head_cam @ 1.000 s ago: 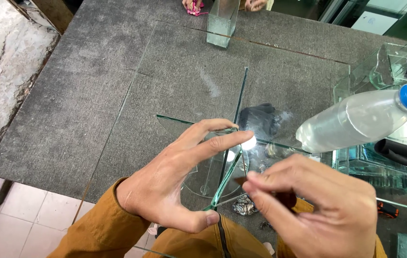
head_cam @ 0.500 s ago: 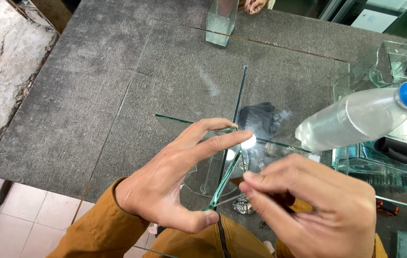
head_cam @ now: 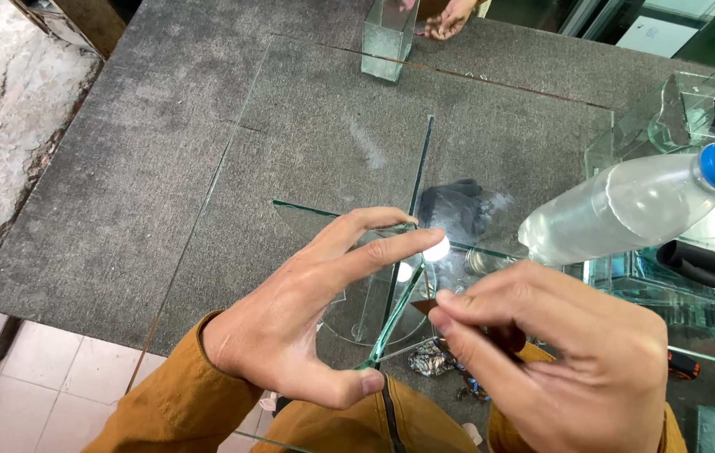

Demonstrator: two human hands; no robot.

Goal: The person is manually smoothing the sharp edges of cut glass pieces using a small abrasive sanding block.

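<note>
My left hand holds a small curved piece of clear glass by its edges, thumb at the bottom and fingers on the top edge. My right hand pinches a small dark brown flat piece against the glass piece's right edge. Both hands are over a large clear glass sheet that lies on the grey table.
A clear plastic bottle with a blue cap lies tilted at the right on stacked glass boxes. A small glass box stands at the far edge, with another person's hand behind it. A dark rag lies under the sheet. Tiled floor lies at the lower left.
My right hand has shifted slightly left and closer to the glass piece's edge. The left hand holds the glass in the same place.
</note>
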